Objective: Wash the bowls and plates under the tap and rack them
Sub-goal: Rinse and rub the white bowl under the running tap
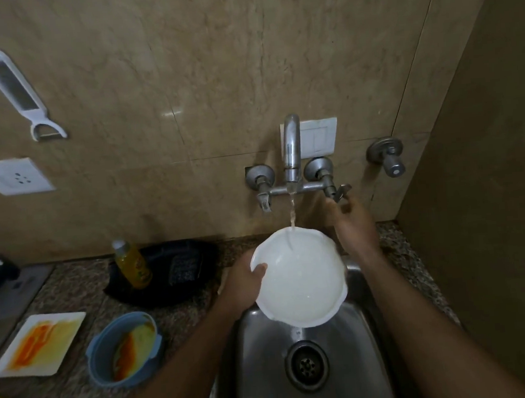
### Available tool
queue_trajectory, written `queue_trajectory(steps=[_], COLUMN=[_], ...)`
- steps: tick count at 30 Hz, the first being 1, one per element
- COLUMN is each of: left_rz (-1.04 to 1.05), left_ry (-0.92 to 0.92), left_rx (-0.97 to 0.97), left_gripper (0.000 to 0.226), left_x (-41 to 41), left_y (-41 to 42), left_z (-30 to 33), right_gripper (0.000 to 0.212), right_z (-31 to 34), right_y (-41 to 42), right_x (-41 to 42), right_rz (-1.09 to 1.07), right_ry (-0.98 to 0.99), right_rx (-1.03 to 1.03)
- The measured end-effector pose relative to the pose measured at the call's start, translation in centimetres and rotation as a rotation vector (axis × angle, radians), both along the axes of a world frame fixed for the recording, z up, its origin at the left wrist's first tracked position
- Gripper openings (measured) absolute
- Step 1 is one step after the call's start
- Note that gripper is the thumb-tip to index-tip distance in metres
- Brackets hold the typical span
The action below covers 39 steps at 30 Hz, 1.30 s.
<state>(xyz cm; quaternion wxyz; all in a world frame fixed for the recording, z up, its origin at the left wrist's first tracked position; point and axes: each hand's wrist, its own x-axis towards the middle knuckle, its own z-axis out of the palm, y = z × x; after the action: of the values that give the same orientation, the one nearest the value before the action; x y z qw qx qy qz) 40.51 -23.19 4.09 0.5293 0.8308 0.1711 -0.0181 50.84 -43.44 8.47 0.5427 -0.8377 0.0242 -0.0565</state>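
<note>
Holding a white bowl over the steel sink, the left hand has a narrow grip on the bowl's left rim: the thumb lies curled over the inside edge and the other fingers are hidden beneath. The bowl sits under the tap, tilted a little toward the near side, and a thin stream of water falls onto its far inner wall. Water spills off the near rim toward the drain.

The right hand reaches to the far right of the bowl, up at the right tap handle. Its fingertips are at the lever, loosely bent around it, though blur makes it hard to tell how firmly they close.

On the speckled surface to the left of the sink stands a blue bowl smeared with orange and yellow residue. Farther left lies a white square plate, stained the same way. Beyond them, near the wall, a yellow bottle stands in a black tray. A white peeler hangs on the tiled wall, above a socket.
</note>
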Motion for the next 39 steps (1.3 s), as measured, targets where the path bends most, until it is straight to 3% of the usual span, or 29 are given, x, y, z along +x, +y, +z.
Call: queue_trajectory(steps=[6,9,11,14,17,19,25,31,34,39], left_rz=[0.013,0.027,0.031,0.039,0.057,0.045,-0.105,-0.176,-0.134,-0.144], left_ry=[-0.012,-0.063,-0.124,-0.207,-0.292,-0.343,-0.418,-0.151,-0.225,-0.256], left_rx=[0.076,0.107,0.11,0.165,0.17,0.189,0.279,0.426,0.466,0.506], left_gripper=[0.039,0.037,0.037,0.038,0.041,0.044,0.05,0.043,0.032,0.035], left_x=[-1.5,-2.4,-3.2,-3.9,-4.5,-4.9,-5.9,-6.8,-7.0,-7.5], left_y=[0.9,1.2,1.2,1.3,1.3,1.2,1.1,3.6,3.4,3.0], left_z=[-1.0,-0.9,-0.7,-0.5,-0.4,-0.2,1.1,1.3,1.7,1.9], right_gripper=[0.025,0.017,0.016,0.041,0.031,0.032,0.026,0.02,0.023,0.036], right_z=[1.3,1.8,1.9,0.5,-1.7,-2.9,-4.2,-2.9,-2.3,-1.7], right_y=[0.3,-0.2,-0.5,-1.1,-1.5,-1.4,-0.4,-0.7,-0.9,-1.0], right_x=[1.4,1.1,0.0,-4.0,-8.5,-10.3,-11.1,-12.8,-13.4,-14.2], right_rz=[-0.013,0.063,0.109,0.075,0.359,0.546,0.388,0.372,0.339,0.348], right_ry=[-0.248,-0.255,-0.19,-0.139,-0.016,0.095,-0.044,-0.143,-0.192,-0.262], right_rx=[-0.448,-0.543,-0.553,-0.541,-0.279,-0.228,-0.483,-0.476,-0.471,-0.491])
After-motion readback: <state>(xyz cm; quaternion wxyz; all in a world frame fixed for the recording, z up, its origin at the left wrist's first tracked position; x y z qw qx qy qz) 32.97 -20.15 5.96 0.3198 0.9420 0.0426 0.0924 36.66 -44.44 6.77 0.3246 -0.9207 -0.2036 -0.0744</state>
